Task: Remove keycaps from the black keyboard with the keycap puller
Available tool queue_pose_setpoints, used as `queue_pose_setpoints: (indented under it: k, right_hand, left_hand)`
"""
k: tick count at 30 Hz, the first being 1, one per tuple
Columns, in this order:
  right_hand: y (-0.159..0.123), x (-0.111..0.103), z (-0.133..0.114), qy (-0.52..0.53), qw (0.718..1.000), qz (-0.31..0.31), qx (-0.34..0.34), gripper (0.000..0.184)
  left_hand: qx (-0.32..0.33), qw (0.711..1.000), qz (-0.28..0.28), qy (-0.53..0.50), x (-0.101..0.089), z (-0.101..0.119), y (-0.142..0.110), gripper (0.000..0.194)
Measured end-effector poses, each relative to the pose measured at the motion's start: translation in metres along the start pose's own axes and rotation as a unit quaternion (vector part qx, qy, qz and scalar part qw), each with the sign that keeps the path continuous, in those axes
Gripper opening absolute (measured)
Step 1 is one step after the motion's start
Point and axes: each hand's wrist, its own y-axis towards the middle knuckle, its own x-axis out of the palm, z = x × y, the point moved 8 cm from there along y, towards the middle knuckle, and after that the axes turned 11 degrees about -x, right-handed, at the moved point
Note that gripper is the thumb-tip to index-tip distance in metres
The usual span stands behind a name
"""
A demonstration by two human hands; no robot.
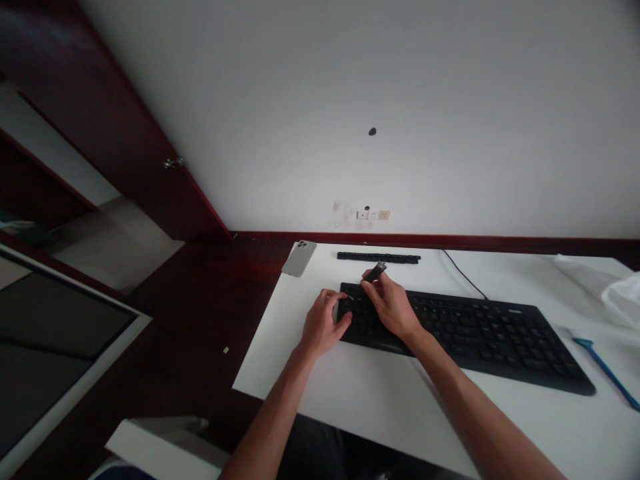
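Note:
A black keyboard (467, 333) lies at a slant on the white table. My right hand (393, 303) grips a small screwdriver (375, 272) by its dark handle, over the keyboard's left part. Its thin shaft points down and left toward the upper left keys; I cannot tell whether the tip touches them. At the keyboard's left end is my left hand (323, 323), index finger and thumb spread apart and resting at the keys, the index finger close to the screwdriver's tip. The other left fingers are partly hidden.
Behind the keyboard lies a row of small black pieces like keycaps (379, 257). A phone (300, 259) rests at the table's (280, 333) far left corner. To the right are a blue brush-like tool (607, 370) and a white plastic bag (600, 280). A cable (465, 275) runs backward.

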Motion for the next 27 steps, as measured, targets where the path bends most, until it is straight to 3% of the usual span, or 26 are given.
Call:
queue_pose_setpoints:
  k: [17, 27]
  right_hand:
    - [-0.0002, 0.0040, -0.0094, -0.014, 1.000, -0.013, -0.013, 0.025]
    - [-0.0006, 0.0033, -0.0072, -0.045, 0.999, -0.009, -0.013, 0.028]
  left_hand:
    - [-0.002, 1.000, -0.005, -0.001, 0.0001, 0.0010, 0.0026, 0.028]
    - [0.002, 1.000, -0.018, -0.008, 0.0028, -0.0005, 0.0005, 0.043]
